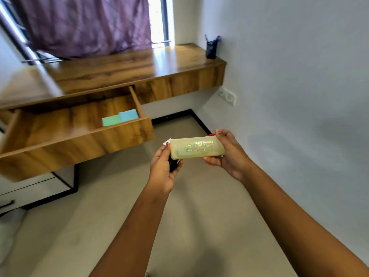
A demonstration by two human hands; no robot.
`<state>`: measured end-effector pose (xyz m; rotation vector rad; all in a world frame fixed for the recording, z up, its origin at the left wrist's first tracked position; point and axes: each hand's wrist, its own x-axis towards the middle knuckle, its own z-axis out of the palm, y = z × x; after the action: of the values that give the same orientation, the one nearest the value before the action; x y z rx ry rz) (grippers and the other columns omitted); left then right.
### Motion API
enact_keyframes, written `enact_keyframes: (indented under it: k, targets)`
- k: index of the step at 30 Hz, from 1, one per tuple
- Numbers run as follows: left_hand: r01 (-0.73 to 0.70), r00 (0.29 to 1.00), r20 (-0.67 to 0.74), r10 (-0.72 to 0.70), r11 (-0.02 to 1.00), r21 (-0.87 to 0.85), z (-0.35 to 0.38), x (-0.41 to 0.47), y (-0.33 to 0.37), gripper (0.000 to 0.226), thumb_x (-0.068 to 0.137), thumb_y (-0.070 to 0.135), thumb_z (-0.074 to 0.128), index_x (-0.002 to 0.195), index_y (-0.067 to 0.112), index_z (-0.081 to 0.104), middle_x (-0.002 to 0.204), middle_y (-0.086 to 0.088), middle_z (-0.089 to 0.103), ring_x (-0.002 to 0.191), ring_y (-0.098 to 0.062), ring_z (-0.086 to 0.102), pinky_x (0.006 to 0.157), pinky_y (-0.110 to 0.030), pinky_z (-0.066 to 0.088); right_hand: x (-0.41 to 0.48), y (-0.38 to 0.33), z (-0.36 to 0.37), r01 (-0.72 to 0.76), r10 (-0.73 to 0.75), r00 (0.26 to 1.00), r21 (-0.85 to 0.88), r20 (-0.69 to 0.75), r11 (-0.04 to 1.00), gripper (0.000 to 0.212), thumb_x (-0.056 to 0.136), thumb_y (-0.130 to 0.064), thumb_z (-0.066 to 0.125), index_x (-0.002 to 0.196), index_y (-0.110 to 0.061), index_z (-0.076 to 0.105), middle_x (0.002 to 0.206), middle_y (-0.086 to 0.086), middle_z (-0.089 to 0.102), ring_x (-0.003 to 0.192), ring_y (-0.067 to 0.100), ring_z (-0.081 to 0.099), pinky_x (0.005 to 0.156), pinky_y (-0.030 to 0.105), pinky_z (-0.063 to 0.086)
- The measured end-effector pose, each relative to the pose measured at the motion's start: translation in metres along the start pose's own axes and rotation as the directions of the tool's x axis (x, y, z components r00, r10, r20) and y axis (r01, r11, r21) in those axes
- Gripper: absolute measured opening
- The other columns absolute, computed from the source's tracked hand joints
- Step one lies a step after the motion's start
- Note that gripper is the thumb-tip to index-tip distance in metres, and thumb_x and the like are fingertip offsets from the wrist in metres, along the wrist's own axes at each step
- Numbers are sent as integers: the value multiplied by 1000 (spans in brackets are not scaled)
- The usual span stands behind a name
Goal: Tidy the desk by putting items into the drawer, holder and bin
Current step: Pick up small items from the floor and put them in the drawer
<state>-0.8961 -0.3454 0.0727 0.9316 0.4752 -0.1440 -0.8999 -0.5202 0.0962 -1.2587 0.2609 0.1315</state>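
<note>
The right hand [225, 156] gripped one end of the yellowish case [196, 147]. The left hand [162, 168] pinched the other end, also clutching a dark thing [171, 163], perhaps a clip. The open drawer [79, 140] sat beyond the left hand.

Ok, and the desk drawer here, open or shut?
Open. The drawer is pulled well out from under the desk, its wooden floor exposed, with a green pad and a blue pad lying inside.

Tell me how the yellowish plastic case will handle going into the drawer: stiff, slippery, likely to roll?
Probably stiff: the plastic case spans straight between the left hand and right hand without sagging. Its glossy surface may be slippery. Its flattish printed face suggests it will lie still, not roll.
</note>
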Motion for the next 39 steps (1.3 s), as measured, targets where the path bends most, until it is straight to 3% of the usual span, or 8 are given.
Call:
enact_keyframes:
  k: [3, 6, 13, 24, 28, 33, 37, 39]
  targets:
    - [-42, 997, -67, 40, 999, -21, -35, 21, 47, 9, 92, 25, 60, 98, 22, 65, 87, 0, 71, 80, -16, 66, 63, -27, 56, 32, 3, 62, 0, -1, 997, 12, 75, 1000, 9, 97, -34, 50, 101, -25, 50, 102, 6, 58, 85, 22, 67, 62, 35, 58]
    - [-76, 990, -117, 74, 997, -17, -76, 45, 101, 6, 92, 24, 60, 95, 20, 64, 87, -2, 71, 80, -16, 66, 60, -26, 55, 66, 13, 127, -4, 0, 993, 35, 121, 999, 15, 95, -29, 55, 107, -23, 48, 105, 8, 58, 82, 20, 69, 63, 36, 58]
    - [-176, 966, -194, 171, 984, -6, -172, 94, 212, 7, 91, 20, 61, 98, 22, 63, 83, 1, 74, 77, -12, 71, 60, -25, 56, 125, 43, 290, 35, -42, 997, 105, 67, 994, 35, 86, -24, 69, 111, -18, 45, 97, 8, 66, 70, 12, 71, 51, 23, 55]
    - [-184, 933, -306, 190, 982, 51, -271, 148, 269, 33, 89, 4, 61, 120, 15, 58, 88, -3, 70, 70, -9, 61, 61, -24, 53, 191, 100, 426, -101, 94, 982, 32, 161, 994, 59, 84, -18, 70, 129, -34, 36, 105, 3, 57, 100, 18, 58, 69, 27, 52]
    - [-152, 917, -356, 182, 982, 112, -290, 170, 272, 43, 88, 2, 62, 127, 15, 52, 102, -5, 67, 83, -14, 63, 70, -29, 54, 221, 116, 457, -132, 138, 972, -42, 192, 990, 64, 82, -16, 71, 124, -43, 31, 105, 0, 53, 97, 16, 56, 66, 28, 52]
    - [-98, 905, -380, 189, 964, 247, -310, 220, 291, 50, 84, 8, 68, 129, 18, 49, 109, -3, 63, 102, -21, 62, 81, -35, 57, 277, 134, 494, -164, 191, 949, -125, 252, 979, 72, 82, -18, 72, 133, -41, 27, 116, 1, 53, 112, 20, 51, 92, 46, 49]
    - [-25, 870, -457, 186, 942, 335, -317, 263, 313, 48, 86, 12, 67, 129, 19, 47, 100, 5, 57, 92, -16, 59, 59, -23, 54, 323, 143, 519, -154, 210, 940, -213, 269, 965, 72, 83, -18, 72, 137, -38, 28, 121, 1, 49, 115, 20, 48, 95, 45, 44]
    - [17, 838, -519, 167, 943, 331, -322, 286, 324, 49, 87, 9, 65, 132, 15, 47, 105, 0, 57, 92, -19, 58, 58, -24, 53, 346, 147, 525, -163, 224, 940, -237, 258, 958, 74, 83, -15, 71, 140, -35, 28, 123, 1, 49, 117, 21, 47, 98, 48, 43]
